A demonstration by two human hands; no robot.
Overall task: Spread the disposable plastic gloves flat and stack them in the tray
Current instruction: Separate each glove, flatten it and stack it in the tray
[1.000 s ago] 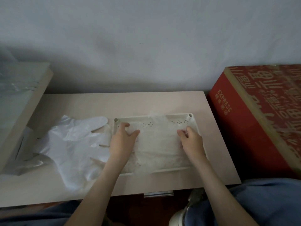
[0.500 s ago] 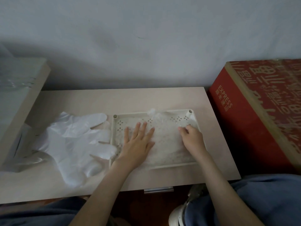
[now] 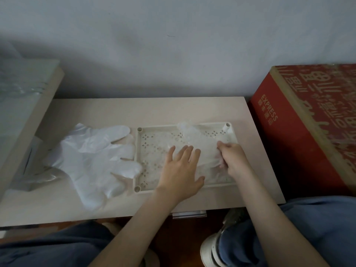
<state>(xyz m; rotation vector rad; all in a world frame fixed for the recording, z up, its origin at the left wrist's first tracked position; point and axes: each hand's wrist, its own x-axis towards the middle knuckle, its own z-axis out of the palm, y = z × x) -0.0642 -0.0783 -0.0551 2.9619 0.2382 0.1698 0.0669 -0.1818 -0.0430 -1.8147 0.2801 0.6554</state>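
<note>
A cream perforated tray (image 3: 152, 132) lies on a pale wooden table (image 3: 134, 110). A clear plastic glove (image 3: 207, 151) is spread in the tray's right half, with one crumpled tip (image 3: 185, 127) sticking up over the far rim. My left hand (image 3: 180, 171) presses flat on the glove, fingers apart. My right hand (image 3: 232, 159) pinches the glove's right part near the tray's right side. A pile of whitish plastic gloves (image 3: 92, 160) lies flat on the table left of the tray, fingertips overlapping its left rim.
A red cardboard box (image 3: 308, 122) marked EXPRESS stands right of the table. A raised wooden board (image 3: 28, 112) with clear plastic on it sits at the left. A grey wall runs behind. My knees in blue trousers and a white shoe (image 3: 211, 247) are below the table's front edge.
My left hand has opened and slid rightward across the glove in the tray, from the tray's left part to its middle. My right hand stayed pinched at the right side.
</note>
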